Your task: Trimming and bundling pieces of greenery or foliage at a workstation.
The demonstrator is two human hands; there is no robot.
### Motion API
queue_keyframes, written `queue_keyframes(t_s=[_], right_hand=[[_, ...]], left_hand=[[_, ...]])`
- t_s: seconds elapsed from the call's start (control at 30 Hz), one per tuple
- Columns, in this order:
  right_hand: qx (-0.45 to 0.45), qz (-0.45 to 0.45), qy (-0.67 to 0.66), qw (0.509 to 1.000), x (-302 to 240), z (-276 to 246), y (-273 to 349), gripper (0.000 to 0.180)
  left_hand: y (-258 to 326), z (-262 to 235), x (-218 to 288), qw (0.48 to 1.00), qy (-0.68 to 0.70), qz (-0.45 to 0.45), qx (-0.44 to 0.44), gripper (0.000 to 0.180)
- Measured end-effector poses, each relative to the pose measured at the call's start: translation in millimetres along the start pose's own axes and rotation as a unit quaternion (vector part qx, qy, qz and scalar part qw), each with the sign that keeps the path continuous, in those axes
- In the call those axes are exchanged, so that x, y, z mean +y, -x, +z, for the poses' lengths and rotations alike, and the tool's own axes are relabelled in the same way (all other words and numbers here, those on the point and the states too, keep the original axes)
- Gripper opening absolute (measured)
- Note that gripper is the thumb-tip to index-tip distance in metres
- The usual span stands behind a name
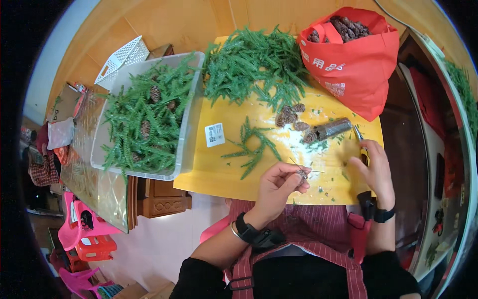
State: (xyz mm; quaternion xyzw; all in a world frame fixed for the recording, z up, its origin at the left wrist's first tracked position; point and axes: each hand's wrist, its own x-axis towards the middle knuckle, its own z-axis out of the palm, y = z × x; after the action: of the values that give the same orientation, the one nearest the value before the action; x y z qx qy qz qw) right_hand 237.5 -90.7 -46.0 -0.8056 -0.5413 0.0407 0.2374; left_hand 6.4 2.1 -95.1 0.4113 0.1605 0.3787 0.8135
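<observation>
My left hand [283, 185] pinches a small pine cone [302, 176], with thin wire ends sticking out from it on both sides. My right hand [377, 171] is at the table's right edge, thumb and fingers spread around a pair of pliers [365, 157] with yellow and black handles. Whether its fingers touch them is hard to see. Beyond my left hand lies a green artificial pine sprig [254, 149]. Several loose pine cones [286, 117] and a dark brown cylindrical bundle [332, 129] rest on the yellow board [209, 172], amid white powder and green bits.
A clear plastic bin [185, 144] on the left holds green sprigs with pine cones. More sprigs [254, 65] are heaped at the back, beside a red bag [353, 70] full of cones. A white label [214, 135] lies near the bin; a white basket [122, 61] stands behind it.
</observation>
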Motion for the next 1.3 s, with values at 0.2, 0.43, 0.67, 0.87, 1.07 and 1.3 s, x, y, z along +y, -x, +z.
queue_keyframes(t_s=[0.2,0.43,0.67,0.87,1.07,1.3], right_hand=[[-0.035,0.054,0.047,0.997,40,3,22,0.045],[0.007,0.176,-0.209,0.962,49,-16,34,0.015],[-0.125,0.101,-0.254,0.954,-16,-53,56,0.015],[-0.169,-0.191,-0.129,0.958,-52,-51,45,0.012],[-0.146,-0.194,-0.153,0.958,-61,-49,41,0.014],[-0.143,-0.215,-0.094,0.962,-58,-54,39,0.012]], left_hand=[[-2,1,6,0.995,0.092,-0.036,-0.011,0.012],[-2,-1,9,0.99,0.136,-0.023,-0.016,0.013],[-1,0,10,0.988,0.144,-0.043,-0.045,0.014],[3,3,13,0.987,0.134,-0.065,-0.059,0.014],[5,4,14,0.991,0.107,-0.062,-0.048,0.014],[4,4,13,0.99,0.112,-0.058,-0.055,0.013]])
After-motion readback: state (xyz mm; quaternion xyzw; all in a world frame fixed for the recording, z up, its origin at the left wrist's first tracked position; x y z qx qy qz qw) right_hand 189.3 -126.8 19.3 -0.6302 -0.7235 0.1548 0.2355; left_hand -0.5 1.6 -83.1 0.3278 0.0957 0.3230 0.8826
